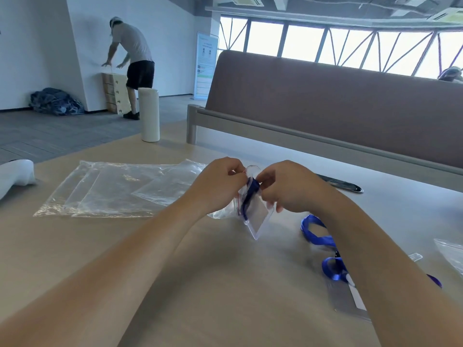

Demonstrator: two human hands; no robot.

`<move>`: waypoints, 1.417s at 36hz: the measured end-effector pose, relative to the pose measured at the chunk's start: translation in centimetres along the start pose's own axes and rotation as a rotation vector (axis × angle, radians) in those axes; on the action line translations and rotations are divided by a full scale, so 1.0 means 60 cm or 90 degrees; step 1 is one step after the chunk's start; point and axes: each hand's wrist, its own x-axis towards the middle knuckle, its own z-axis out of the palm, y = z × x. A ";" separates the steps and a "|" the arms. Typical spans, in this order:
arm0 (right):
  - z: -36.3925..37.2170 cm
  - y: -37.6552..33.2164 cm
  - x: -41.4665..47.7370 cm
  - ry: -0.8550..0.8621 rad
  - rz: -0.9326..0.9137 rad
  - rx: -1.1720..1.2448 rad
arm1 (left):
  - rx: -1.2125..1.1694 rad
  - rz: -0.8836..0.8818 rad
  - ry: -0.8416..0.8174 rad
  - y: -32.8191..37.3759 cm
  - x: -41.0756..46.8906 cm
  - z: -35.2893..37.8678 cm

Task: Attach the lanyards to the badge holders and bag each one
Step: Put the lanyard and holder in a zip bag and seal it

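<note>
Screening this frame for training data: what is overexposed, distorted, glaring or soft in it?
Head view: the windows are blown out white; the wide lens bows the partition and window row; glare streaks the flat bags; the left hand, pinching a small bag, and the right hand, pinching the badge holder, look slightly soft, the lower-right lanyard too.

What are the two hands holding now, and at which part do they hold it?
The left hand and right hand pinch the top of a clear badge holder, where the folded blue lanyard sits; its lower end is not gripped.
</note>
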 end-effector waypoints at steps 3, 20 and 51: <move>0.003 0.008 0.003 0.014 0.018 -0.016 | 0.061 0.008 -0.006 -0.002 0.002 0.002; -0.027 0.009 -0.014 0.057 0.012 0.098 | 0.153 0.044 -0.025 -0.013 0.007 -0.004; -0.003 0.007 0.004 0.084 -0.037 -0.018 | -0.111 -0.035 0.068 -0.005 0.022 -0.010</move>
